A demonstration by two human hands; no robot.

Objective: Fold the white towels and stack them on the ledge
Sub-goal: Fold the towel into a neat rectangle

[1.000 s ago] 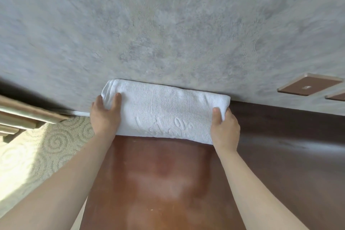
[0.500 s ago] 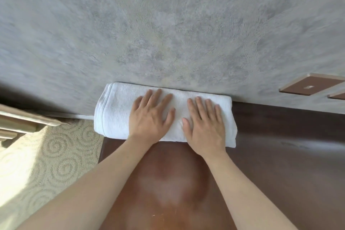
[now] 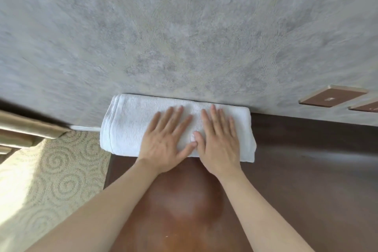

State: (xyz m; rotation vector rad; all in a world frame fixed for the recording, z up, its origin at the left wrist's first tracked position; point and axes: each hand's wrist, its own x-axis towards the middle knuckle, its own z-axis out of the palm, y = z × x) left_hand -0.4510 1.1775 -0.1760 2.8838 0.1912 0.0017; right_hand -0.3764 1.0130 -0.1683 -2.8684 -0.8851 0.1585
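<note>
Right now a folded white towel (image 3: pixel 126 127) lies across the far end of the brown wooden ledge (image 3: pixel 306 180), its long back edge touching the grey textured wall (image 3: pixel 184 37). Its left end, where the stacked hemmed edges show, overhangs the ledge's left edge above the swirl-patterned carpet (image 3: pixel 51 180). Both hands lie flat on top of the towel, palms down and fingers straight and slightly spread, pointing toward the wall. The left hand (image 3: pixel 165 141) covers the towel's middle; the right hand (image 3: pixel 219 143) sits just beside it toward the towel's right end, and the two thumbs nearly meet near the towel's front edge. Neither hand curls round or pinches the cloth; they simply press on it. Both bare forearms reach in from the bottom of the view over the glossy ledge top. On the wall to the right, well apart from the towel, sit two brown switch plates (image 3: pixel 331 96). At far left, a tan curtain edge (image 3: pixel 26 127) hangs above the carpet.
</note>
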